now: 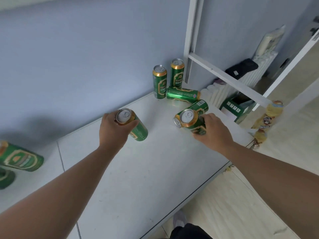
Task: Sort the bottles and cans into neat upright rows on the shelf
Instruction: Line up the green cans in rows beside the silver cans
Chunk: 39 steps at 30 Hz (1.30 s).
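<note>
Obs.: white shelf [155, 169] runs along a blue wall.

Left hand [113, 131]: fingers curled round the upper part of a green can [139, 131], mid-shelf and nearer the back edge. The lid faces up. Cannot tell whether its base touches the shelf.

Right hand [213, 131]: fingers wrapped about a second can [189, 119], toward the right edge. Right behind it, a third can [201, 105] lies on its side.

A fourth can [183, 94] lies on its side nearer the back right corner. Just beside it, an upright can [159, 81] and its upright neighbour [177, 73] stand by the wall.

Far off at the shelf's left end: a left-end can [20, 157], partly out of view.
</note>
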Available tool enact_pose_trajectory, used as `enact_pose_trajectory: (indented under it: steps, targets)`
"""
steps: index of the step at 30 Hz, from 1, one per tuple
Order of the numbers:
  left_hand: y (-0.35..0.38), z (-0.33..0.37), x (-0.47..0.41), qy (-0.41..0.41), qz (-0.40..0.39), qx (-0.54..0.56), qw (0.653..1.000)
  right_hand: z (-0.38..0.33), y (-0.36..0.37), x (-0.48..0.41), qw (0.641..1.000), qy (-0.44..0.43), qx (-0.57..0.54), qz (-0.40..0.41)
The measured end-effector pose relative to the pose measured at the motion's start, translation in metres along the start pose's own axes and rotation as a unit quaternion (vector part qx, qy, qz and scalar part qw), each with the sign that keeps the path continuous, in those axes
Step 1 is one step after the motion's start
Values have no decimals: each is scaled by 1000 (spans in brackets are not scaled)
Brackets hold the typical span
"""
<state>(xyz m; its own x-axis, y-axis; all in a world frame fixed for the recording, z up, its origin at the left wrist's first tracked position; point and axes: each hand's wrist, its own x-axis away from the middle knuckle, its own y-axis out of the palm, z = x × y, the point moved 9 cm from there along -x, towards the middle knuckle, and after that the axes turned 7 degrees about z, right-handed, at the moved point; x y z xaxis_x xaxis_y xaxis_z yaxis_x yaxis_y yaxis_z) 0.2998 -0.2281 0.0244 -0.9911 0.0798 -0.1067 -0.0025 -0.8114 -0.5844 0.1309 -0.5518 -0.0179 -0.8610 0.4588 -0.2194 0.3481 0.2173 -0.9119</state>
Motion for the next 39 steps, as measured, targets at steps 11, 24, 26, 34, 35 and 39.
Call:
enact_pose_trajectory:
  steps: [11, 24, 26, 34, 35, 39]
  targets:
    - [-100, -45, 42, -16, 56, 56, 997, -113, 47, 19, 991, -11, -121, -47]
    - [-215, -129, 78, -79, 163, 54, 982, -285, 136, 37, 969, -59, -204, -128]
    - [-232, -143, 81, -85, 180, 47, 979, -312, 147, 41, 962, -51, -228, -139]
    - [-300, -193, 88, -132, 252, 18, 959, -409, 179, 62, 935, -62, -292, -190]
    - [-305, -198, 88, -139, 259, 15, 956, -419, 183, 63, 935, -61, -293, -190]
    - [-323, -218, 86, -159, 279, 5, 947, -453, 194, 73, 931, -46, -306, -193]
